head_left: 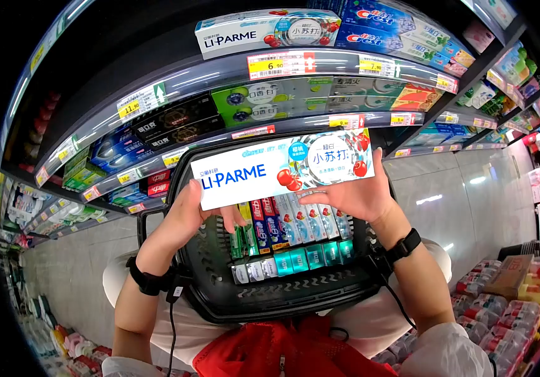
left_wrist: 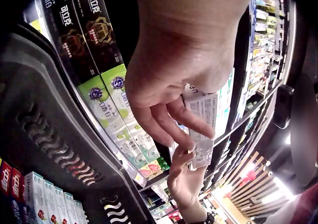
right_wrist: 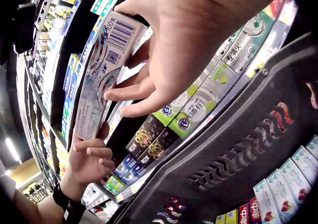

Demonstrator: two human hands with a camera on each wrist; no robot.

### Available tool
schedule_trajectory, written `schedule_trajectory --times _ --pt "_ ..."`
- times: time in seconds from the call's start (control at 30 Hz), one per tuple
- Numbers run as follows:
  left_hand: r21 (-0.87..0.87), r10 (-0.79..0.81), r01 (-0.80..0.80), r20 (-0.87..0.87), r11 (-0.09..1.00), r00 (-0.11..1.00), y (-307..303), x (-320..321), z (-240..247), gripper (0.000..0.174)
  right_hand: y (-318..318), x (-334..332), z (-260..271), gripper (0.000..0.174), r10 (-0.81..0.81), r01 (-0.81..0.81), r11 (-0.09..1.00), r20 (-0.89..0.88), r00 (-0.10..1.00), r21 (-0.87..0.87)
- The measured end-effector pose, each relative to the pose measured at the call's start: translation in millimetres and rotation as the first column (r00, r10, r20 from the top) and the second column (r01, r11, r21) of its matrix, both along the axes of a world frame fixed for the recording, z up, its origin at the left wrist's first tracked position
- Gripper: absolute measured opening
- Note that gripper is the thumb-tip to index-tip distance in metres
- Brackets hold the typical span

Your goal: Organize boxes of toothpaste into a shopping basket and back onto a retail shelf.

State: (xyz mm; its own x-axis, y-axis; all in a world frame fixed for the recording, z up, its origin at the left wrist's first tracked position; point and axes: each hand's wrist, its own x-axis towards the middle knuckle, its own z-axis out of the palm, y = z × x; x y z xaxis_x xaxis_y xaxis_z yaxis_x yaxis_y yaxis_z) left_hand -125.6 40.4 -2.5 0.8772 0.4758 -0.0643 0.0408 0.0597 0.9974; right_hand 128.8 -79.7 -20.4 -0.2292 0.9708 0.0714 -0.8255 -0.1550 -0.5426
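Observation:
A white LI-PARME toothpaste box [head_left: 282, 164] with cherries on its front is held level over the basket between both hands. My left hand [head_left: 185, 213] grips its left end, thumb near the edge and fingers underneath. At the other end my right hand [head_left: 358, 193] holds it, the thumb up along the side and the fingers below. The right wrist view shows the barcode side of the toothpaste box [right_wrist: 112, 60]. Beneath, the black basket [head_left: 220, 301] contains rows of upright toothpaste boxes [head_left: 311, 220], among them several white ones with cherries.
A curved store shelf [head_left: 188, 74] rises just beyond the basket. On its upper level lie another LI-PARME box [head_left: 232, 39] and blue Crest boxes [head_left: 370, 38]. Black boxes [head_left: 176, 125] and green boxes [head_left: 251, 103] fill the level below. Wrapped bottles [head_left: 515, 327] stand at the lower right.

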Motion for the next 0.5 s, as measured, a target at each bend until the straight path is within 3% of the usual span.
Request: schedule_trajectory --times 0.1,0.33,0.4,0.5 --pt "-0.031 0.031 -0.03 0.007 0.999 1.0 0.7 -0.1 -3.7 0.077 -0.3 -2.6 5.5 0.099 -0.029 0.035 0.999 0.155 0.988 -0.034" --pt "-0.083 0.034 -0.034 -0.003 0.996 0.999 5.0 -0.2 -5.9 0.068 -2.0 -3.7 6.1 0.102 -0.069 0.075 0.997 0.197 0.978 -0.024" --pt "-0.085 0.038 -0.038 0.0 0.996 0.999 6.5 -0.2 -9.1 0.067 -2.6 -1.2 2.7 0.096 -0.038 0.034 0.998 0.095 0.995 0.046" --pt "-0.093 0.025 -0.022 0.031 0.995 0.999 6.8 0.9 -11.0 0.065 -4.9 1.7 0.9 0.098 -0.031 0.024 0.998 0.131 0.991 0.058"
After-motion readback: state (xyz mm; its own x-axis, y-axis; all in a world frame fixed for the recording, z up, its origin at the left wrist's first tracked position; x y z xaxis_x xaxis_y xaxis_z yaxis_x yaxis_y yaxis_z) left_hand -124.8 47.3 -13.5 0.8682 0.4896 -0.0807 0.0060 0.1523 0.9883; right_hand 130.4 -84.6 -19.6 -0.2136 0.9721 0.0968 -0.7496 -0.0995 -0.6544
